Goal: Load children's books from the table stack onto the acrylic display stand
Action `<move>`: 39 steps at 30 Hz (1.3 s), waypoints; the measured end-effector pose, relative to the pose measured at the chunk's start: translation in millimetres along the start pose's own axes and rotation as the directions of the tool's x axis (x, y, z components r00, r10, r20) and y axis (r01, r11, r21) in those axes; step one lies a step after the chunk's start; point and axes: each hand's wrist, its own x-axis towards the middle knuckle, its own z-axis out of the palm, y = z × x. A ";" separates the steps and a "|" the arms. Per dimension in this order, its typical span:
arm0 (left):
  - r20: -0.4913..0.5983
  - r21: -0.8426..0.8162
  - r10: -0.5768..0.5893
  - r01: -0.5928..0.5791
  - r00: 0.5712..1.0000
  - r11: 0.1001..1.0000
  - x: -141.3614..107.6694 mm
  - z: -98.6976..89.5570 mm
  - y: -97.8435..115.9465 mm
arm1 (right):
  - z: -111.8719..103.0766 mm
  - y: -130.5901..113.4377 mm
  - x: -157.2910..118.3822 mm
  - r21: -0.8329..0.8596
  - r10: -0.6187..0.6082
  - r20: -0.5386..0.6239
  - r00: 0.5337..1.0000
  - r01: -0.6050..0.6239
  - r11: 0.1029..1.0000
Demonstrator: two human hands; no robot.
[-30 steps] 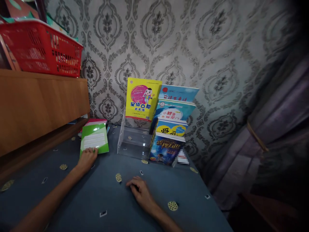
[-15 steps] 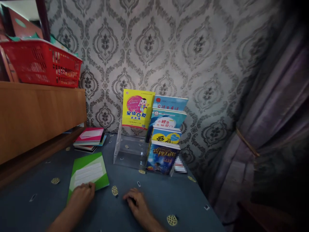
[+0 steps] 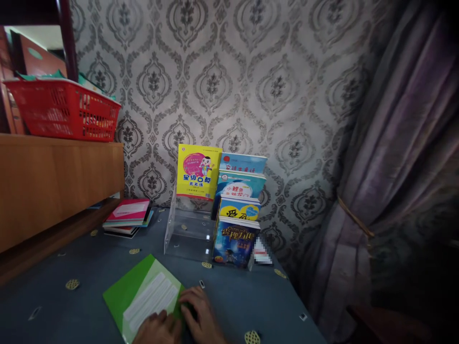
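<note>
A green book (image 3: 132, 286) with a pale label panel lies turned at an angle on the table. My left hand (image 3: 158, 329) is at its near edge, fingers bent and gripping there; the fingertips are partly hidden. At the book's right corner, my right hand (image 3: 201, 313) has its fingers and thumb closed around the edge. Beyond the hands stands a clear stepped book rack (image 3: 170, 229). It bears a yellow workbook (image 3: 199, 172) at the back left and several books, a dark blue book (image 3: 233, 243) in front, down its right side.
A small stack of books, pink on top (image 3: 127, 210), lies at the left rear by a wooden cabinet (image 3: 60, 181). A red basket (image 3: 64, 107) sits on the cabinet. Patterned wallpaper backs the table (image 3: 89, 267), and a tied curtain (image 3: 344, 253) hangs to the right.
The green book has slid right and toward me and has turned. My left hand moved right with it, and my right hand has come to its right corner. The view has shifted slightly.
</note>
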 end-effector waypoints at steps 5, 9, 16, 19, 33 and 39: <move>-0.183 0.033 -0.178 0.187 0.967 0.982 -1.0 -26.3 -55.4 | 3.6 7.6 -6.6 -0.094 -0.164 -0.017 0.986 0.162 0.982; -0.190 0.066 -0.349 0.367 0.917 0.928 -6.5 -33.4 -82.6 | 4.0 5.7 -6.8 -0.160 -0.180 0.005 0.984 0.178 0.971; -0.164 0.046 -0.479 0.492 0.862 0.869 -23.4 -58.5 -69.0 | -7.3 -28.4 0.3 -0.306 0.065 0.138 0.988 -0.020 0.952; -0.205 0.079 -0.467 0.491 0.860 0.868 -27.4 -64.4 -69.7 | -10.5 -35.7 5.6 -0.337 0.133 0.216 0.967 -0.054 0.940; -0.155 0.139 -0.389 0.410 0.908 0.901 -32.3 -77.4 -20.6 | -36.3 -26.8 14.0 -0.629 0.433 0.222 0.874 -0.210 0.748; -0.111 0.136 -0.309 0.323 0.945 0.937 -30.5 -78.2 -1.6 | -34.6 -29.9 9.6 -0.672 0.449 0.227 0.864 -0.194 0.714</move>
